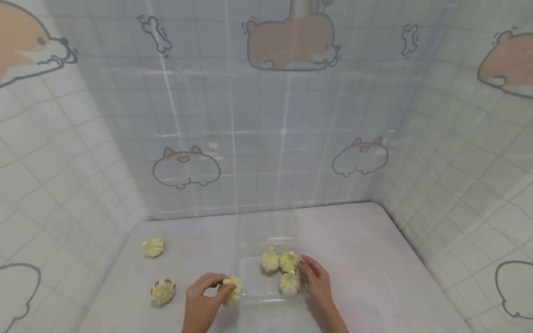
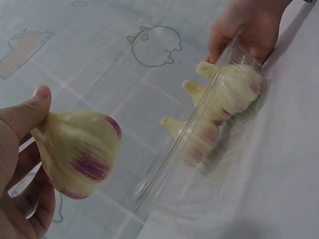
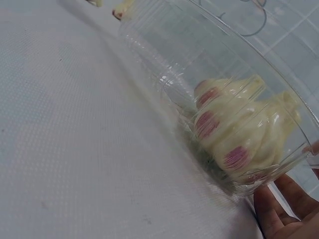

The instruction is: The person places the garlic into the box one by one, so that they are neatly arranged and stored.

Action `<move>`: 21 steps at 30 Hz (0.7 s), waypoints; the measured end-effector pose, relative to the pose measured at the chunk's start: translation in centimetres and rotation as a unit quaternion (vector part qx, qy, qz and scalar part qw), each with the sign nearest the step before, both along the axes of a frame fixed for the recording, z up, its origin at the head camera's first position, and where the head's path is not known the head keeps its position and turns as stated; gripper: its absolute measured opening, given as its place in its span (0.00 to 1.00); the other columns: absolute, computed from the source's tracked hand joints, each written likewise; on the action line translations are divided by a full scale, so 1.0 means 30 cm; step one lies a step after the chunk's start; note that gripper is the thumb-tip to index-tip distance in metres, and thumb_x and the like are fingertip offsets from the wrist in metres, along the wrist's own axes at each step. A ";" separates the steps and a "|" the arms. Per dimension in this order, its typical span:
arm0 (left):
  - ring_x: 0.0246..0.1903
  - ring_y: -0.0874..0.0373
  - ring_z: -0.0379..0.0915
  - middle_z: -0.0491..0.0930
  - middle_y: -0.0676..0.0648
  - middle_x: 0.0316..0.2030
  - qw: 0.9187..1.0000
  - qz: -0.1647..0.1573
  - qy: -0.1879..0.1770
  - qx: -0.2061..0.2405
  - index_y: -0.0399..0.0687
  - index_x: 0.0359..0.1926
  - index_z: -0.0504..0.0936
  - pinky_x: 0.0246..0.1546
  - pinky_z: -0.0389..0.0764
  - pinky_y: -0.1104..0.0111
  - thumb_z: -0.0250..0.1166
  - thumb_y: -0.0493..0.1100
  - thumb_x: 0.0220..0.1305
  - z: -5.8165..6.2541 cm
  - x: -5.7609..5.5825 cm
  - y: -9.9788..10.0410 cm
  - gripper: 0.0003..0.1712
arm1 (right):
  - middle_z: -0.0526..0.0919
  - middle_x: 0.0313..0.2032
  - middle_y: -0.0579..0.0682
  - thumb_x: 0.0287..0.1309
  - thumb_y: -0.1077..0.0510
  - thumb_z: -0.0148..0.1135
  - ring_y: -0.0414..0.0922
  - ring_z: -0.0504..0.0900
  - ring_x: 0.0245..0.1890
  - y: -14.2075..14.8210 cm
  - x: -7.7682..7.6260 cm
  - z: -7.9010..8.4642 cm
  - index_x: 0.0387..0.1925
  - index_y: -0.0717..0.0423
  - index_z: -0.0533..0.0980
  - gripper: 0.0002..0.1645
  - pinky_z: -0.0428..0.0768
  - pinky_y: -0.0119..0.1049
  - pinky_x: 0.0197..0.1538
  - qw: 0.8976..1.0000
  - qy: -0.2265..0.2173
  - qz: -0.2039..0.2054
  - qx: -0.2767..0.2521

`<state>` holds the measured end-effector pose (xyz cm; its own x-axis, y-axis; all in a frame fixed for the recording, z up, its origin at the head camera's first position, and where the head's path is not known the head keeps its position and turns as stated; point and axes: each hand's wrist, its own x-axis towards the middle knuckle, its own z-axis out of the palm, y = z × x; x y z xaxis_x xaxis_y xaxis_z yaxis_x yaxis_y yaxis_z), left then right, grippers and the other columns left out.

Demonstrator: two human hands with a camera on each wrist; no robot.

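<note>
My left hand (image 1: 203,298) pinches a garlic bulb (image 2: 82,157) by its stem, just off the left edge of a clear plastic container (image 1: 255,280). Purple streaks mark the bulb's pale skin in the left wrist view. Three more garlic bulbs (image 1: 289,262) sit together in the right part of the container, their stems pointing up. At the container's right end, my right hand (image 1: 319,283) grips the wall near the corner, with fingers against the outside and a fingertip by the rim.
Two loose garlic bulbs lie on the left of the white table: one farther back (image 1: 154,247), one nearer (image 1: 163,291). Behind the container its hinged clear lid (image 1: 266,225) lies folded back. Patterned curtain walls (image 1: 266,115) enclose the table's back and sides.
</note>
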<state>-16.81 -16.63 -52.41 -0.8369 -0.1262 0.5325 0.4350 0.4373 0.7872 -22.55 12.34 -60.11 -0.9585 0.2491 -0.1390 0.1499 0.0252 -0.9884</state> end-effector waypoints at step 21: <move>0.31 0.62 0.77 0.82 0.58 0.31 0.999 -0.043 0.010 0.016 0.57 0.33 0.85 0.33 0.78 0.68 0.79 0.44 0.47 -0.026 -0.081 0.135 0.12 | 0.77 0.57 0.57 0.70 0.55 0.53 0.52 0.79 0.53 0.003 -0.004 0.000 0.60 0.55 0.75 0.20 0.78 0.43 0.52 1.000 0.004 0.004 0.003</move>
